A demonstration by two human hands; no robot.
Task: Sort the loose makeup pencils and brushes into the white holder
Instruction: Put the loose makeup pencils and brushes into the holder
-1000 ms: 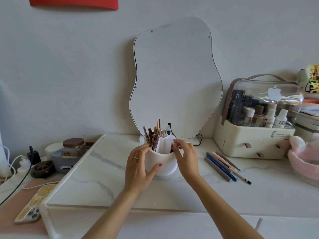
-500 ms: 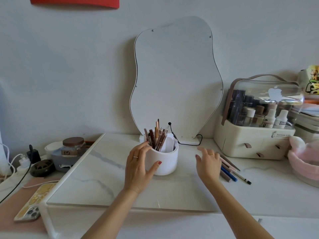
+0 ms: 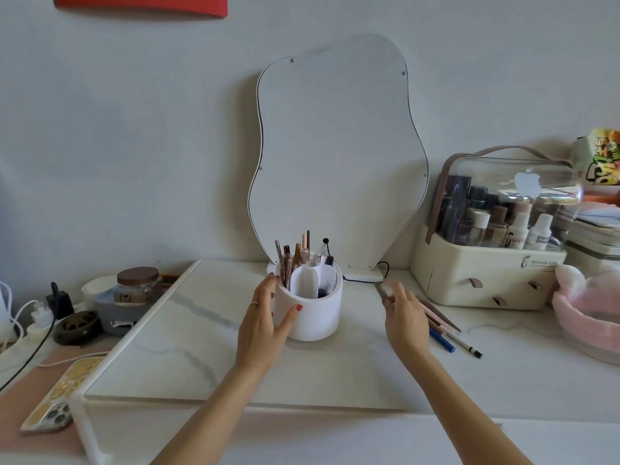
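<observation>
The white holder [image 3: 315, 317] stands mid-desk on the marble board, with several brown and pink pencils and brushes [image 3: 295, 260] upright in its back-left section. My left hand [image 3: 261, 327] grips the holder's left side, thumb across its front. To the right, my right hand [image 3: 406, 320] pinches a grey pencil [image 3: 381, 289], whose end sticks out up and left of the fingers. Behind that hand several loose pencils [image 3: 446, 332] lie on the board, among them a blue one [image 3: 443, 339] and a thin white one with a black tip [image 3: 467, 346].
A wavy mirror [image 3: 335, 162] leans on the wall behind the holder, its black cable trailing right. A cream cosmetics box [image 3: 486, 283] and a pink fluffy band [image 3: 590, 307] sit at right. At left are a jar [image 3: 137, 286], plugs and a phone [image 3: 60, 401].
My right hand left the holder's rim, went right to the loose pencils and took the grey one, whose end now points up-left. My left hand stayed on the holder.
</observation>
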